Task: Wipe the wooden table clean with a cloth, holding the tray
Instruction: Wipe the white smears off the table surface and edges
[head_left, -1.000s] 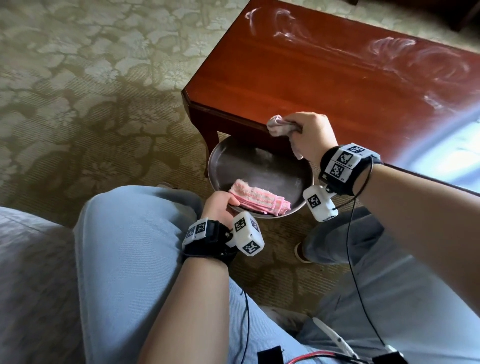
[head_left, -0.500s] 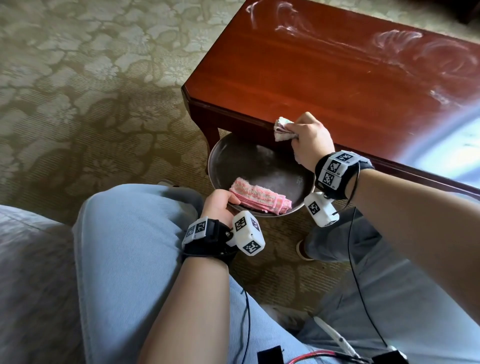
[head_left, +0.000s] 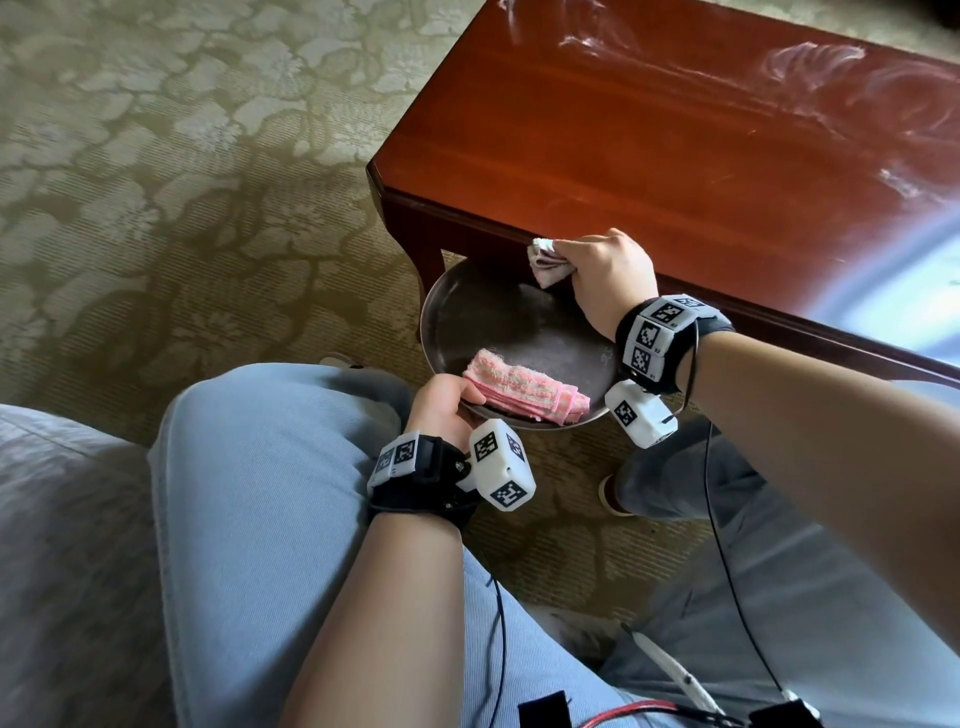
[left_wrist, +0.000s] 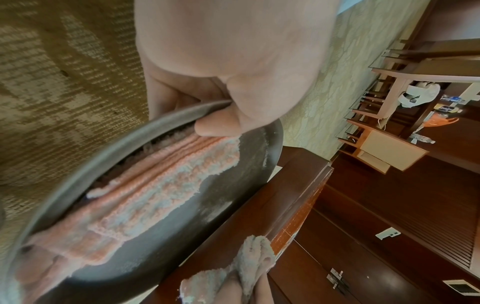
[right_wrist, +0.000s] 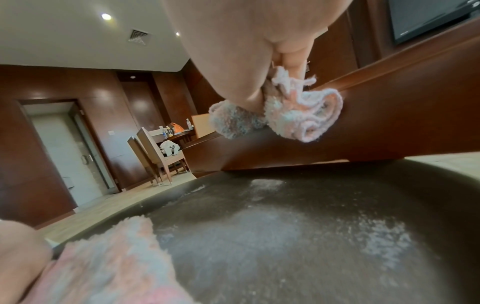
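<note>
A glossy red-brown wooden table (head_left: 649, 135) carries white powdery smears near its far edge. My right hand (head_left: 608, 280) grips a bunched pale cloth (head_left: 545, 260) (right_wrist: 298, 115) (left_wrist: 249, 265) against the table's near edge, above a round dark metal tray (head_left: 467, 312) (right_wrist: 324, 236). Held just under that edge, the tray is pinched at its near rim (left_wrist: 109, 156) by my left hand (head_left: 447, 405), thumb (left_wrist: 218, 125) on top. A folded pink cloth (head_left: 524, 392) (left_wrist: 155, 189) lies in the tray, and white dust speckles the tray's floor.
Patterned beige carpet (head_left: 182, 182) surrounds the table. My knees in light jeans (head_left: 260, 493) sit close below the tray. Cables (head_left: 727, 545) run down from the wrist bands. Chairs and a desk (right_wrist: 166, 144) stand far off across the room.
My right hand has slid the bunched cloth slightly rightward and off the tabletop's near edge, over the tray. My left hand and the tray have stayed where they were.
</note>
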